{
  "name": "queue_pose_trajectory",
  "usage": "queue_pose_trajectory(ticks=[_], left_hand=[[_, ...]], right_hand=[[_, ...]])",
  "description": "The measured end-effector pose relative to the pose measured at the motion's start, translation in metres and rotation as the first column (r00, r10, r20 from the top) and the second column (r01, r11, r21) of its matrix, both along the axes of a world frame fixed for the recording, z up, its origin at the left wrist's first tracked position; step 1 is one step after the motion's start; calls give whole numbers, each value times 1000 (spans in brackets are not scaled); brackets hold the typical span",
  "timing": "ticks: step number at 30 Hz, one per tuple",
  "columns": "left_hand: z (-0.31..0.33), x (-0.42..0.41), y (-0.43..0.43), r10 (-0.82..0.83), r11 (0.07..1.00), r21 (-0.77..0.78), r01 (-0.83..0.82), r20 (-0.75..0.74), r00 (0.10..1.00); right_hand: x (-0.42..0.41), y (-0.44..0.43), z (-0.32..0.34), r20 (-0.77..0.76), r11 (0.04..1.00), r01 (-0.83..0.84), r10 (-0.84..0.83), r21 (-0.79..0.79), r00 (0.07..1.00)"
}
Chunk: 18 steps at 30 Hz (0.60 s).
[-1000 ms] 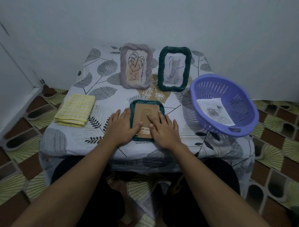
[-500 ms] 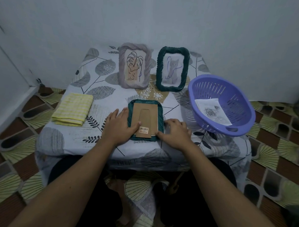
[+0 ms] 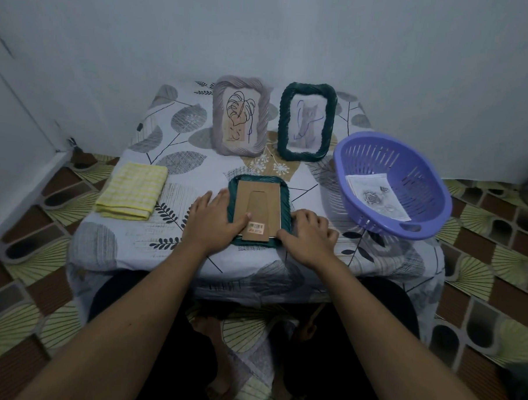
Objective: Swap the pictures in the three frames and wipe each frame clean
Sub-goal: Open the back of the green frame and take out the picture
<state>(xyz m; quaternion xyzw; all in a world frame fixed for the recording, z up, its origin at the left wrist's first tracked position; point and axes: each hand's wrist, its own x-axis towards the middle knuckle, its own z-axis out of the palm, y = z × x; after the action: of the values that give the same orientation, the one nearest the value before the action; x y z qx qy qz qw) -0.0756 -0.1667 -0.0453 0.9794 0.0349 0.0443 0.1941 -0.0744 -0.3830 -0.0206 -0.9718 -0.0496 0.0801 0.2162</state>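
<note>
Sliding off the backing board (image 3: 258, 205), the right hand (image 3: 311, 233) now curls beside the face-down green frame (image 3: 286, 197); I cannot tell whether it grips. The left hand (image 3: 212, 220) presses flat, fingers straight.

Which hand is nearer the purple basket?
Right. The right hand is at the face-down frame's right edge, on the basket's side; the left hand rests on its left edge.

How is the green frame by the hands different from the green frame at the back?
The near green frame lies flat and face down, showing its cardboard back; the far green frame stands upright, showing a cat drawing. The left hand and right hand touch the near one; nothing touches the far one. Both have dark green twisted rims.
</note>
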Motion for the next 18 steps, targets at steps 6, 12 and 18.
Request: queue_pose_trajectory(ticks=[6, 12, 18], left_hand=[[2, -1, -1, 6, 1000, -18, -6, 6, 1000], [-1, 0, 2, 2, 1000, -25, -2, 4, 1000], [-1, 1, 1, 1, 998, -69, 0, 18, 1000]], right_hand=[[-1, 8, 0, -26, 997, 67, -66, 50, 998], [1, 11, 1, -42, 993, 95, -93, 67, 995], [6, 6, 10, -82, 992, 86, -79, 91, 994]])
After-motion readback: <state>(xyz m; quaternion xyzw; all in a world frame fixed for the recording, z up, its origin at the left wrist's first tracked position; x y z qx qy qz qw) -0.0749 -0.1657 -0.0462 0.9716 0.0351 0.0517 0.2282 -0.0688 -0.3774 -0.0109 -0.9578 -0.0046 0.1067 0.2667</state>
